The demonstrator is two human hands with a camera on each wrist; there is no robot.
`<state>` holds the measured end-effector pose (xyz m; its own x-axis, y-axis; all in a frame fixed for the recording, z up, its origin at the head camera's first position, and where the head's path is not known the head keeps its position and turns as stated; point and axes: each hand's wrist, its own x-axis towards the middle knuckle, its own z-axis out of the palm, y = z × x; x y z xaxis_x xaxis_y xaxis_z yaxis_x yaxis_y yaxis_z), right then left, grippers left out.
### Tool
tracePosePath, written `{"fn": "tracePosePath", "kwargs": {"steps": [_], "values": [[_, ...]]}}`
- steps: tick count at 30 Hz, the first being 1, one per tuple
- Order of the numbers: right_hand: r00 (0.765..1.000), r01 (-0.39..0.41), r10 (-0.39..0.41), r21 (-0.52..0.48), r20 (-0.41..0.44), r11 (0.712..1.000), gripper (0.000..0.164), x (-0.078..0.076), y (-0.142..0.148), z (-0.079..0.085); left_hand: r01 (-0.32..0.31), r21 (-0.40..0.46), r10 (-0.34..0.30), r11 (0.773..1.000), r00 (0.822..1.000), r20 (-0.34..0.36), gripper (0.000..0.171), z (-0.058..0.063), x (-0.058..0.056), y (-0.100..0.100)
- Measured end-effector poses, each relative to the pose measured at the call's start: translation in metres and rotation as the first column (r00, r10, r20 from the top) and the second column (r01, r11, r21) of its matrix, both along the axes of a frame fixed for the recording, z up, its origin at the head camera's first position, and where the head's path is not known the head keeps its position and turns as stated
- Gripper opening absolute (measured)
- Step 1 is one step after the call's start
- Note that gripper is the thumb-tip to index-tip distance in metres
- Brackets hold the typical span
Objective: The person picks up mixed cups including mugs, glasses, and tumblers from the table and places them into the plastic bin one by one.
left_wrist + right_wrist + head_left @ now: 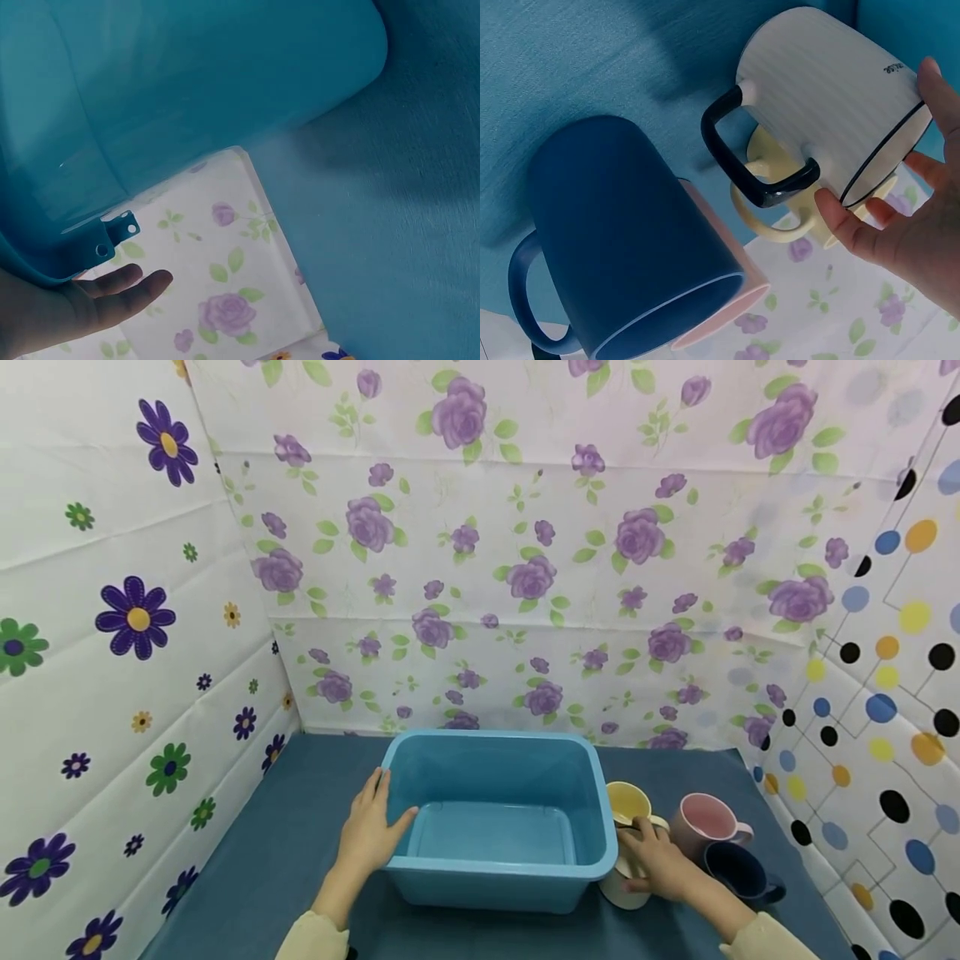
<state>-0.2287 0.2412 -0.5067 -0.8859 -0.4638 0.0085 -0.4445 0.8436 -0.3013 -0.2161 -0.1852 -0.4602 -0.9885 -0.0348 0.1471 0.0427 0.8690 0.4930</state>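
Observation:
A light blue plastic tub [495,868] stands in front of me, with bare floor showing inside. My left hand [367,835] rests at its left rim, fingers straight along the outside and thumb over the edge. To the right of the tub, my right hand [660,864] reaches over a white mug [817,97] with a black handle and dark rim line. Thumb and fingers spread around that mug's rim and grip it, as the right wrist view shows. The mug stands upright close beside the tub wall, partly covered by the hand in the head view.
Behind the white mug is a yellow mug [628,800]. A pink mug [705,820] and a dark blue mug [738,870] stand further right. Blue cloth [277,835] covers the table, and flowered sheets [487,568] enclose its back and sides.

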Motion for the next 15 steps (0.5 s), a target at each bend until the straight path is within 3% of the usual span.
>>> {"fn": "tracePosePath", "kwargs": {"steps": [15], "values": [[0.999,0.021,-0.022,-0.035,-0.034,0.999,0.081,-0.0001,0.0003,-0.0048,-0.001,0.039,-0.001,0.999,0.999,0.049,0.084,-0.0004,-0.0004,-0.0019]]}}
